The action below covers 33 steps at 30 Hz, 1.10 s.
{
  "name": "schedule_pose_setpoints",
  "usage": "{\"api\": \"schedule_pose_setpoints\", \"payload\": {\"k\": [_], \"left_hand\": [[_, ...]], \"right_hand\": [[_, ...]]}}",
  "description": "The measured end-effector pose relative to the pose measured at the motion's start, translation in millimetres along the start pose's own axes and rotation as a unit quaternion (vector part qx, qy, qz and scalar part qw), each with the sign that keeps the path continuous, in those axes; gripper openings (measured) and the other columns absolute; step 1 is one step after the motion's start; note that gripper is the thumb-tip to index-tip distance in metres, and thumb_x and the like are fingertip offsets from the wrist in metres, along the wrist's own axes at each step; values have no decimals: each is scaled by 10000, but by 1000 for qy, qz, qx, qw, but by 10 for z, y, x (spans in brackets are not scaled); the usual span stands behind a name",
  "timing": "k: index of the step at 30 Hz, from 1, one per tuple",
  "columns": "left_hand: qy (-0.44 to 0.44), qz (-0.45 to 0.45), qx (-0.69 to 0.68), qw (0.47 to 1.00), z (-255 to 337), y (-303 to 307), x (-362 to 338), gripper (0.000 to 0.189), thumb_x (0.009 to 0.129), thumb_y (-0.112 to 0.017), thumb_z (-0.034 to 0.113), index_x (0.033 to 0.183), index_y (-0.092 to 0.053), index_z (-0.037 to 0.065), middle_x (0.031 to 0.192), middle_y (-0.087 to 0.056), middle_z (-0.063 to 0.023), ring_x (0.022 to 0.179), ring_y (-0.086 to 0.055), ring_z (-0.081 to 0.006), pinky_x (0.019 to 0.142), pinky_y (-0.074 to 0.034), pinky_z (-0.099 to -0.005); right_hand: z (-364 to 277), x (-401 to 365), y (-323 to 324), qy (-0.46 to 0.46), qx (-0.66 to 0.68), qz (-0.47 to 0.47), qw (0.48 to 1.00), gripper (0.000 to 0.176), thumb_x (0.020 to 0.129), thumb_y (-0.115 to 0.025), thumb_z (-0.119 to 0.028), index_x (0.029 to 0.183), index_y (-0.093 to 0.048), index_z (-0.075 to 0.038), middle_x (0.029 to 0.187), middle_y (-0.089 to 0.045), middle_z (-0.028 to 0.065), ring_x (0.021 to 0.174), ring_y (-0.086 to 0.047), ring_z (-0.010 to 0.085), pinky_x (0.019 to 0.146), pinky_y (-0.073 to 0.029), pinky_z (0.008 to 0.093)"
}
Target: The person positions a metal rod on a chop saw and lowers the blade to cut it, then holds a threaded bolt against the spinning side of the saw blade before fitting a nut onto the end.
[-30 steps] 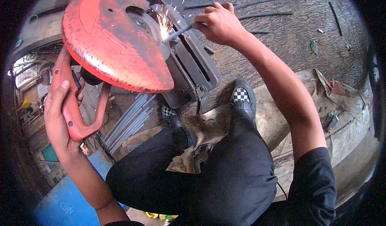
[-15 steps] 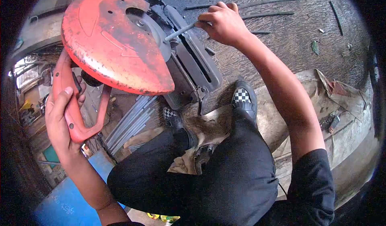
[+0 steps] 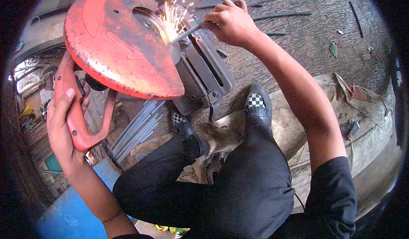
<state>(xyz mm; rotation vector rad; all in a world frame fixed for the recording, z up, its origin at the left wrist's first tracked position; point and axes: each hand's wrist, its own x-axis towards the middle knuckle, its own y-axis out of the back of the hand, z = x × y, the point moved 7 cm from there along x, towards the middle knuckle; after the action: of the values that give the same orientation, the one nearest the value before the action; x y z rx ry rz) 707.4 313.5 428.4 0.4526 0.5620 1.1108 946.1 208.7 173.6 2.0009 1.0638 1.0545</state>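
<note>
My left hand (image 3: 64, 120) is wrapped round the red handle (image 3: 79, 126) of a cut-off saw at the left. The saw's scuffed red guard (image 3: 119, 47) covers most of its disc. With fingers closed, my right hand (image 3: 230, 24) grips a grey threaded rod (image 3: 187, 32), whose far end meets the disc's edge. Bright sparks (image 3: 174, 22) spray up from that contact point. Beneath the disc lies the dark metal saw base (image 3: 208, 73) with its clamp screw.
Loose dark rods (image 3: 283, 15) lie on the ground at the upper right. Cut grey rods (image 3: 138, 128) are piled left of my shoes. A crumpled sheet (image 3: 294, 111) spreads to the right. A blue panel (image 3: 76, 205) is at the lower left.
Sparks have appeared where the rod meets the disc. My right hand has shifted slightly left and up with the rod. My left hand stays on the handle.
</note>
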Motion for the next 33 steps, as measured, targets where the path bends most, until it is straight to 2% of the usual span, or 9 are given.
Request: {"api": "schedule_pose_setpoints", "payload": {"k": [6, 15, 17, 20, 25, 31, 33], "left_hand": [[3, 1, 5, 1000, 1, -18, -6, 434, 865, -571, 153, 1236, -459, -42, 1104, -581, -132, 940, -596, -203, 813, -472, -289], [-4, 24, 6, 1000, -12, 43, 28, 398, 861, -584, 161, 1195, -487, -32, 1031, -598, -111, 871, -589, -140, 755, -478, -258], [15, -24, 49, 998, -84, 121, 96, 388, 861, -589, 166, 1181, -493, -32, 1004, -604, -111, 865, -591, -139, 727, -471, -247], [29, -43, 57, 997, -96, 127, 89, 384, 862, -592, 168, 1175, -497, -34, 993, -608, -114, 856, -593, -141, 705, -463, -240], [-4, 4, 14, 1000, 7, -17, 2, 400, 861, -590, 163, 1187, -487, -45, 1009, -606, -124, 862, -595, -155, 737, -471, -254], [2, 19, 12, 1000, -16, 23, 9, 423, 861, -582, 160, 1209, -470, -53, 1048, -599, -129, 882, -596, -168, 771, -473, -265], [1, 14, 5, 1000, -10, 3, 4, 425, 860, -582, 160, 1211, -469, -52, 1056, -597, -129, 885, -596, -168, 773, -471, -264]], "right_hand": [[57, -52, -48, 18, 19, 18, 1000, 193, 797, -634, -342, 890, -688, -182, 787, -607, 26, 894, -555, 223, 801, -361, 426], [24, -144, 33, 36, 54, 14, 998, 193, 800, -634, -340, 886, -683, -174, 780, -603, 32, 870, -560, 236, 776, -364, 419], [53, -171, 28, 36, 67, 11, 997, 195, 802, -632, -340, 887, -682, -172, 778, -602, 31, 870, -559, 238, 770, -366, 421], [110, -150, -48, 31, 57, -21, 998, 214, 811, -621, -358, 895, -681, -171, 797, -611, 33, 889, -558, 245, 785, -365, 427], [179, 0, -110, -11, 33, 1, 999, 236, 822, -603, -383, 896, -680, -173, 840, -632, 40, 924, -557, 252, 816, -365, 441], [74, 72, -143, 0, 29, -10, 1000, 187, 819, -604, -345, 890, -687, -193, 794, -618, 43, 902, -565, 249, 804, -368, 448], [62, 72, -100, 19, 23, 17, 999, 179, 812, -611, -337, 887, -689, -194, 788, -616, 36, 898, -565, 248, 802, -370, 447]]}}
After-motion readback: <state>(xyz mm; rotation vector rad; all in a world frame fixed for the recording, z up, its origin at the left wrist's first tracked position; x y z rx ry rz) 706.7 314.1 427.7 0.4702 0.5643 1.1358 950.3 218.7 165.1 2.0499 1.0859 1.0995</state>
